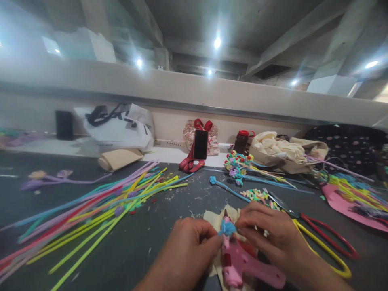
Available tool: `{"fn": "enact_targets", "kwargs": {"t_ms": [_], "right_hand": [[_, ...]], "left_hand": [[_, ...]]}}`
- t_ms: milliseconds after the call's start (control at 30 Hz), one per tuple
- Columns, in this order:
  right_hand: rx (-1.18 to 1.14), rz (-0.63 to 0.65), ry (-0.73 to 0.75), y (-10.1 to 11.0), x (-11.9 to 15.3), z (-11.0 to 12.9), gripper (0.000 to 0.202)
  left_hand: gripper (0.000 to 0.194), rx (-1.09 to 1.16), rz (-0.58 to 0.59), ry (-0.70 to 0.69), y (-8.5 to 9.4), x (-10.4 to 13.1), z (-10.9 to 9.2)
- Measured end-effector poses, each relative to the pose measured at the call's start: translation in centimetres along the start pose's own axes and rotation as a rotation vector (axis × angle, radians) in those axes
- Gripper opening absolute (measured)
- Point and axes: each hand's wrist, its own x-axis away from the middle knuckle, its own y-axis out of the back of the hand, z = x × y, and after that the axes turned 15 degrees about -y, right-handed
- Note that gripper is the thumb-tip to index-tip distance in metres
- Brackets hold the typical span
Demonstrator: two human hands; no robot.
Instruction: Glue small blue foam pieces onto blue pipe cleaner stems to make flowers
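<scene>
My left hand (197, 238) is closed in a pinch on the left side of a small fuzzy blue pipe cleaner piece (228, 227), which looks curled or bunched. On the other side of that piece, the closed fingertips of my right hand (266, 230) press against it. Directly below lies a pink hot glue gun (239, 258), its handle pointing right under my right wrist and its nozzle pointing away from me. Beneath the glue gun is a crumpled cream-coloured sheet (212, 218). A blue pipe cleaner stem with a bunched head (213, 180) lies just beyond my hands.
Long coloured pipe cleaners (115, 202) spread across the left. Scissors with red and yellow handles (327, 238) lie right, beside small cut pieces (257, 196). Behind stand finished-looking stems (238, 165), a phone (200, 144), a bottle (241, 141) and a white bag (121, 129).
</scene>
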Motion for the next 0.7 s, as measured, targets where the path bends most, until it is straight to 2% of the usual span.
{"fn": "enact_targets", "kwargs": {"t_ms": [200,700], "right_hand": [[0.066,0.019,0.003,-0.3,0.1,0.3,0.014],[0.297,-0.024,0.092,-1.5,0.3,-0.5,0.018]], "left_hand": [[0.025,-0.171,0.003,-0.064,0.2,0.1,-0.8],[0.026,-0.267,0.029,-0.114,0.0,0.3,-0.7]]}}
